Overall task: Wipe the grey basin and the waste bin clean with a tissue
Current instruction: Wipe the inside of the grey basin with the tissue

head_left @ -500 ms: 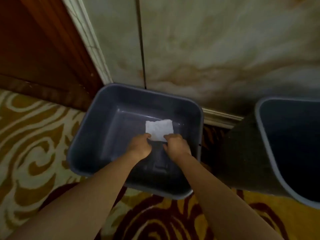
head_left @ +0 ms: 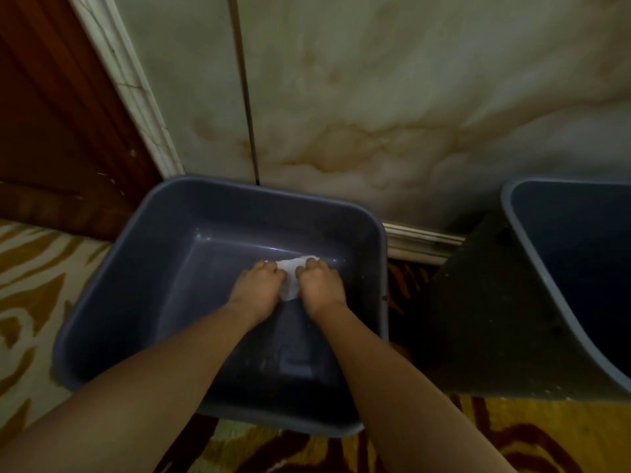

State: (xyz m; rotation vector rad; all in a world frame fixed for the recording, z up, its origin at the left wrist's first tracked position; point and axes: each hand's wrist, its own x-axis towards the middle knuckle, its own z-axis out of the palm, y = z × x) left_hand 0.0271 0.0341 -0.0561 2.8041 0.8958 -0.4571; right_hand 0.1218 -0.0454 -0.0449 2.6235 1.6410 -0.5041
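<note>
My left hand [head_left: 260, 284] and right hand [head_left: 317, 284] both press the bunched tissue [head_left: 290, 269] onto the grey basin [head_left: 143, 268] floor near its far wall, leaving the waste bin [head_left: 532, 268] off to my right, nearer my right hand.

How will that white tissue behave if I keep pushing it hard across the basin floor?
The tissue is already bunched between the left hand and right hand, so it is probably floppy and will crumple further. The grey basin floor looks glossy, so it should slide easily. Thin paper may tear.

Open basin [head_left: 102, 302] floor left of hands; waste bin [head_left: 485, 319] perhaps crowding right.
</note>
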